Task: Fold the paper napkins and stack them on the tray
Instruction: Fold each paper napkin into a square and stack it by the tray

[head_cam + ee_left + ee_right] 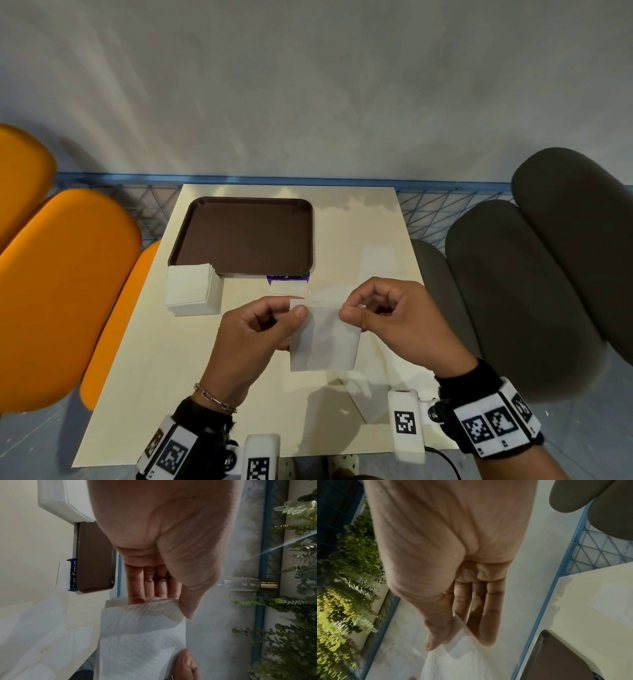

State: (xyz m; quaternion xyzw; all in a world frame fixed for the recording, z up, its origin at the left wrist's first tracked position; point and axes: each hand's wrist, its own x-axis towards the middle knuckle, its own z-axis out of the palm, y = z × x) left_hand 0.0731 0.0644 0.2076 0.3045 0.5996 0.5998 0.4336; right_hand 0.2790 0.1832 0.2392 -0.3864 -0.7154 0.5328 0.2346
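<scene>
Both hands hold one white paper napkin [323, 337] up above the cream worktop [171, 359]: the left hand [255, 337] pinches its upper left edge between thumb and fingers, and the right hand [394, 322] pinches the upper right edge the same way. The brown tray [246, 233] lies farther back, with a stack of napkins [191, 289] touching its near left corner.

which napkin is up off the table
The napkin pinched at its top corners by both hands; the stack by the tray rests on the table.
</scene>
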